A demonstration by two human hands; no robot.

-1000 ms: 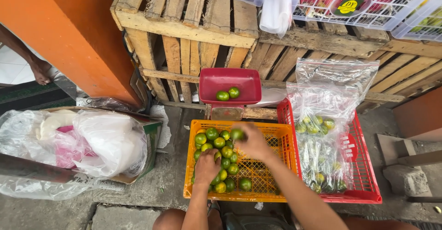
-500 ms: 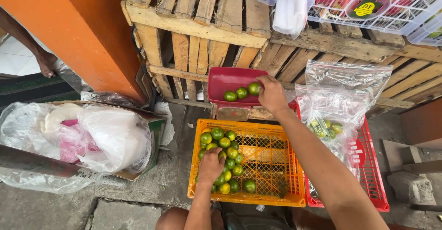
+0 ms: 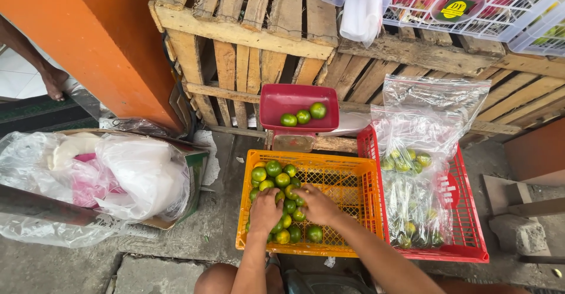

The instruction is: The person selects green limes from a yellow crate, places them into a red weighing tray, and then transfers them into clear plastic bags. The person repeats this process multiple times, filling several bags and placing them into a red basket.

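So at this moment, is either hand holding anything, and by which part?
Both the left hand and right hand rest palm-down on the green limes in the orange crate; whether the fingers grip any cannot be told.

Two bare forearms are seen entering from the lower edge of the head view, and no sleeve, watch, bracelet or glove is worn on either. The left hand (image 3: 266, 209) and the right hand (image 3: 318, 204) are uncovered, and no ring can be made out on the fingers (image 3: 292, 191) at this size. A bare knee is shown at the bottom edge, with no clothing visible over it.
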